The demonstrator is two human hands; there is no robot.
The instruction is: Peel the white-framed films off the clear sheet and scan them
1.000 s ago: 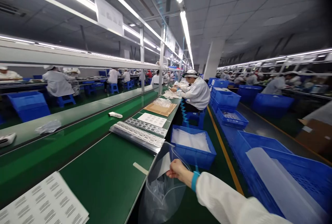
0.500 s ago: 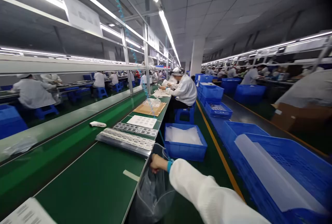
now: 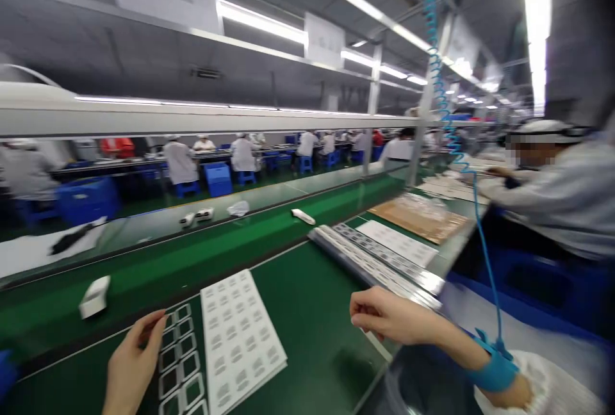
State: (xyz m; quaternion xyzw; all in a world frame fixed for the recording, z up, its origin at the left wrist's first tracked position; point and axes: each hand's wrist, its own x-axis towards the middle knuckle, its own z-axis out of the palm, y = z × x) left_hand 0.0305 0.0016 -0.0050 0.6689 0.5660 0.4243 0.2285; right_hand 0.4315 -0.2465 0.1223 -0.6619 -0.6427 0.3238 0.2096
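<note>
1. Head view, left hand (image 3: 133,364): fingertips at the upper-left edge of the dark-windowed strip of white rectangular frames (image 3: 181,362); whether they grip it cannot be told.
2. Right hand (image 3: 387,314): loosely clenched above the green bench (image 3: 317,312), nothing visible inside.
3. Strip location: flat on the bench, just beside the white paper sheet printed with grey blocks (image 3: 245,341).
4. Progress, judged: one strip laid out; the silvery pile of framed strips (image 3: 375,268) appears pending.
</note>
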